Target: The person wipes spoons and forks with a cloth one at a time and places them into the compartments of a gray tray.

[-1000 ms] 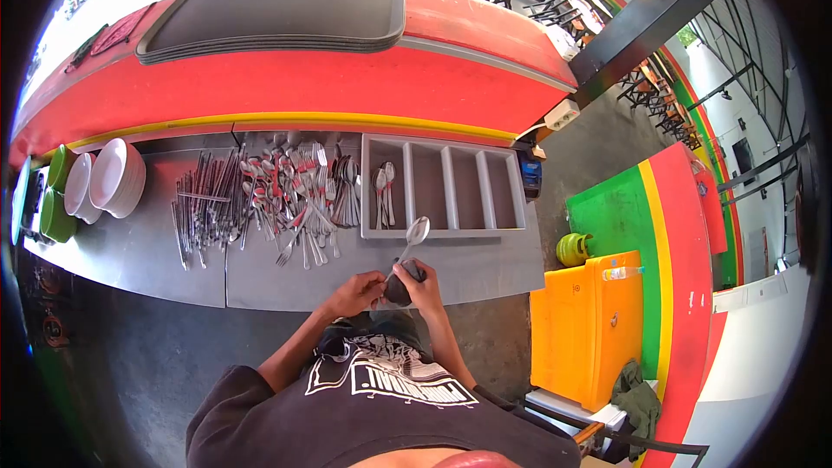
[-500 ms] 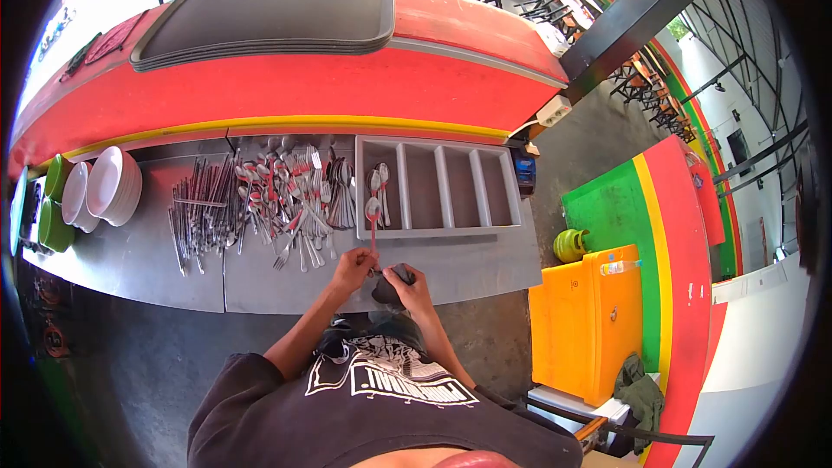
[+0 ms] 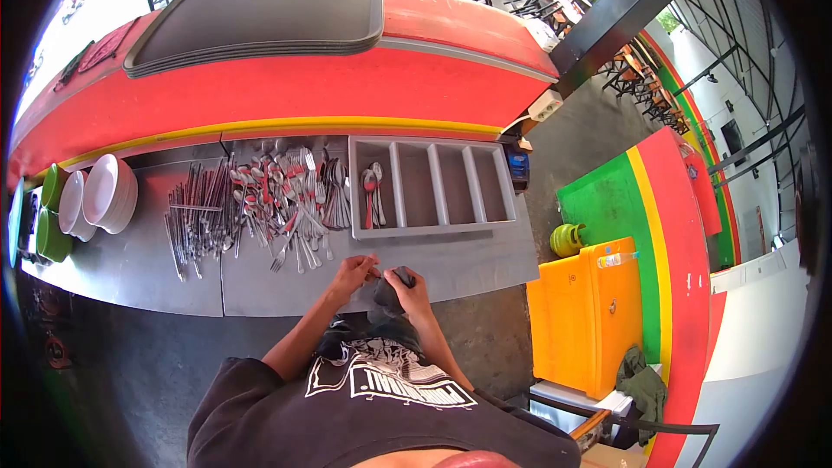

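Observation:
My left hand (image 3: 354,276) is raised over the front edge of the steel counter, its thumb and fingers pinched together. Whatever may be between those fingertips is too small to make out. Close beside it, my right hand (image 3: 411,289) grips a dark grey cloth (image 3: 386,296), which hangs down in front of my shirt. Beyond both hands stands a grey cutlery tray (image 3: 433,231) with long compartments. Several spoons (image 3: 370,182) lie in its leftmost compartment. Left of the tray is a loose heap of spoons and forks (image 3: 290,199).
Many table knives (image 3: 198,212) lie left of the heap. White bowls (image 3: 113,195) and green bowls (image 3: 54,230) are stacked at the counter's left end. Dark serving trays (image 3: 260,17) rest on the red ledge. An orange cooler box (image 3: 568,321) stands at the right.
The spoon that stuck out from my left hand toward the tray no longer shows there. My left hand stays close to the cloth in my right hand. The view has shifted slightly.

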A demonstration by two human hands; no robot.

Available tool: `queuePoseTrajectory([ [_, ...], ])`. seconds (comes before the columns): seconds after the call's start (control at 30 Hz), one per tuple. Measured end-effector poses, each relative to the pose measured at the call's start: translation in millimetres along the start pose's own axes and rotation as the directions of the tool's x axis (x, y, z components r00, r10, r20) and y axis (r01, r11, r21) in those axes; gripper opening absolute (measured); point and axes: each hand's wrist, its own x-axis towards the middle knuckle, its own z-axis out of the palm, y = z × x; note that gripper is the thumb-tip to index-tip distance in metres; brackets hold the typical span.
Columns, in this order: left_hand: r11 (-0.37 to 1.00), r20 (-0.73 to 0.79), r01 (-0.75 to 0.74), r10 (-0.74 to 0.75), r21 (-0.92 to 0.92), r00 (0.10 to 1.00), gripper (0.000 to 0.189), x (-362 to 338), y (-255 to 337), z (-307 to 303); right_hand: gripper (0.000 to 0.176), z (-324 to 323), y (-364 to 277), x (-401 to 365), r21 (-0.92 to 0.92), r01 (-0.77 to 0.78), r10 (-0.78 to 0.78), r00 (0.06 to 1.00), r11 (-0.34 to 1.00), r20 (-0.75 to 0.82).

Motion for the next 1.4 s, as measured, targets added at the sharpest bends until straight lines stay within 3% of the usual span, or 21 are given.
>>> queuePoseTrajectory([
  [0.2,0.999,0.014,0.005,-0.004,-0.052,1.0,0.039,-12.8,-27.5,-3.1,0.023,4.1,-2.4,-1.3,0.092,-0.049,0.06,0.99,0.995,-0.126],
  [0.4,0.992,-0.087,-0.018,0.007,-0.124,0.996,0.036,-15.9,-48.0,-17.3,0.03,5.0,12.9,9.1,0.155,-0.051,0.087,0.967,0.987,-0.237],
  [0.5,0.996,-0.179,0.014,-0.03,-0.091,0.983,0.023,-9.9,-52.7,-24.8,0.028,4.1,13.2,12.7,0.238,-0.064,0.121,0.966,0.969,-0.23],
  [0.6,0.989,-0.244,-0.108,0.082,-0.096,0.966,0.022,22.4,-87.2,-32.8,0.031,2.5,12.5,15.4,0.269,-0.064,0.126,0.968,0.961,-0.218],
  [0.7,0.966,-0.378,-0.183,0.24,0.18,0.894,0.035,48.5,-98.8,-30.8,0.033,-2.0,4.8,21.5,0.227,-0.062,0.108,0.975,0.972,-0.196],
  [0.8,0.82,-0.451,-0.02,0.335,0.573,0.827,0.043,62.1,-88.7,-24.5,0.033,-10.5,-7.9,24.8,0.173,-0.064,0.09,0.985,0.983,-0.147],
  [0.97,0.661,-0.46,0.026,0.493,0.75,0.738,0.05,93.0,-64.8,-11.2,0.03,-25.5,-12.8,38.3,0.186,-0.066,0.085,0.992,0.98,-0.091],
  [1.0,0.63,-0.458,0.031,0.53,0.776,0.713,0.052,97.7,-60.3,-5.9,0.03,-28.9,-15.4,40.9,0.169,-0.064,0.08,0.993,0.984,-0.088],
  [1.1,0.724,-0.602,0.183,0.375,0.666,0.705,0.056,112.9,-53.7,5.6,0.03,-39.3,-16.5,39.3,0.136,-0.09,0.099,0.993,0.987,-0.064],
  [1.2,0.709,-0.592,0.127,0.46,0.693,0.661,0.057,118.6,-57.5,11.8,0.032,-49.9,-18.8,46.9,0.147,-0.11,0.116,0.993,0.983,-0.032],
  [1.4,0.778,-0.64,0.142,0.382,0.612,0.667,0.029,118.5,-56.5,0.7,0.033,-63.4,2.1,65.8,0.118,-0.154,0.166,0.981,0.981,-0.099],
])
